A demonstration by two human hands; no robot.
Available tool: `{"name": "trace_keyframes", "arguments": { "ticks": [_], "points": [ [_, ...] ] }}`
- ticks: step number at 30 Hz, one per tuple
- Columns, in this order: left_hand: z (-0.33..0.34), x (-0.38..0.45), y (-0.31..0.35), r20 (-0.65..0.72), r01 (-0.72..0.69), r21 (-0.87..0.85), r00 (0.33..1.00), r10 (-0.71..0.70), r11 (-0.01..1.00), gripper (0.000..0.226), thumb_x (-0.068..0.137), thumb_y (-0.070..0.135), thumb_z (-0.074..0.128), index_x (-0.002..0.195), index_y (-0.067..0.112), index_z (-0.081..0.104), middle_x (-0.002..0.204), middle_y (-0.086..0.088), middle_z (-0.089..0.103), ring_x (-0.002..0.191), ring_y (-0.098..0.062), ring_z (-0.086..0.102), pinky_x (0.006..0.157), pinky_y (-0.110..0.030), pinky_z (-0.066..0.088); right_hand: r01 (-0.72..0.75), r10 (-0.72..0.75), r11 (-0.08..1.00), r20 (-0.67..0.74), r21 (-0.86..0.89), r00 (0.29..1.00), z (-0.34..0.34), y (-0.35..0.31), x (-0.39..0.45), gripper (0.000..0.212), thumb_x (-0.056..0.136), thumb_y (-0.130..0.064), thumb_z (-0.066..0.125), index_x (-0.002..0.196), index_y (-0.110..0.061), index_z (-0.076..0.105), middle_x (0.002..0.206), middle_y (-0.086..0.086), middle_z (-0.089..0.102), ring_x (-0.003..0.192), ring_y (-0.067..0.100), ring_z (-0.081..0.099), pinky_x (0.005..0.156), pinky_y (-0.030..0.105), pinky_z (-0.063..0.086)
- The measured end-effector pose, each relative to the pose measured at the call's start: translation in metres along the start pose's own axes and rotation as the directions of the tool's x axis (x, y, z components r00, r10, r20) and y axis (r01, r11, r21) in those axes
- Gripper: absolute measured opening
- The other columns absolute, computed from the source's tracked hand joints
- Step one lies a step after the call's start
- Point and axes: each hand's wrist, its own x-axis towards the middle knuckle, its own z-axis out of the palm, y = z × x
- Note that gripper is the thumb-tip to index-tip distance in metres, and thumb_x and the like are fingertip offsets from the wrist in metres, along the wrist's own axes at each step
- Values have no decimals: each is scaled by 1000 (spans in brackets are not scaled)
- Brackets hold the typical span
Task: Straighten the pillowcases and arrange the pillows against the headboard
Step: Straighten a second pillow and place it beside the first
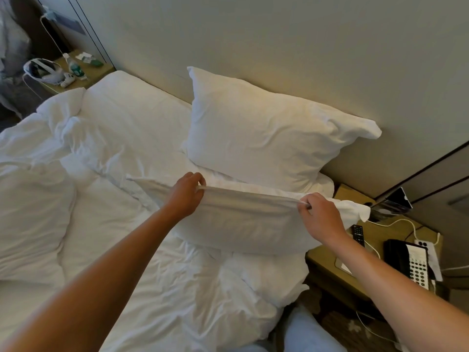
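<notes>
Gripped a pillow (pixel 243 224) with both hands, up over the right side of the bed (pixel 127 224). Closed the left hand (pixel 186 196) tight on the top edge of the case, near the middle. Closed the right hand (pixel 321 217) tight on the same edge, close to the right corner. Held the cloth stretched flat and straight from one hand to the other. Left a loose bit of case sticking out past the right hand, over the surface (pixel 327 265) beside the bed. Let the fat part of the pillow hang down onto the messy white covers (pixel 177 288), or just above them; could not tell which.

Saw a second pillow (pixel 266 138) right behind the first one, propped up and leaning on the headboard (pixel 279 47). Saw a flat pillow (pixel 132 110) lying down to the left of it, up against the headboard too.

Found a black phone (pixel 411 262) with white buttons on the surface. Found a black remote (pixel 358 233) just beside the right wrist, and a white cord (pixel 396 221) curling near it.

Spotted a far surface (pixel 94 72) on the other side of the bed, with a bottle (pixel 72 66) standing up and a white headset (pixel 43 71) next to it
</notes>
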Motion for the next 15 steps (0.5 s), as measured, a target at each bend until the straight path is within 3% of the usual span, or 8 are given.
{"name": "trace_keyframes", "arguments": {
  "ticks": [3,7,12,15],
  "points": [
    [-2,10,-4,-2,22,19,1000,-22,1000,15,95,12,60,105,14,71,93,1,53,82,-20,57,79,-36,51,-13,14,1000,15,-28,1000,-2,0,13,23,99,-35,60,81,-20,60,83,-6,59,77,18,60,64,39,53],
    [-3,24,-8,38,-1,95,999,-3,995,24,100,16,55,105,10,77,97,-6,59,91,-26,60,83,-39,52,1,2,998,49,-67,999,-7,1,26,17,95,-37,71,94,-21,66,91,-6,64,80,16,62,72,36,57],
    [-3,39,-8,76,-55,166,996,43,985,30,103,21,51,93,6,76,95,-9,59,92,-29,58,81,-44,51,3,1,993,32,-115,999,-6,8,41,31,101,-35,65,74,-18,64,78,-1,62,67,12,54,57,26,38],
    [-1,44,-9,89,-65,126,995,54,990,29,102,15,47,90,3,71,94,-11,63,90,-31,59,81,-43,50,-1,4,996,25,-88,1000,-8,8,44,33,103,-35,62,76,-16,65,75,-2,62,67,14,56,60,34,46]
  ]
}}
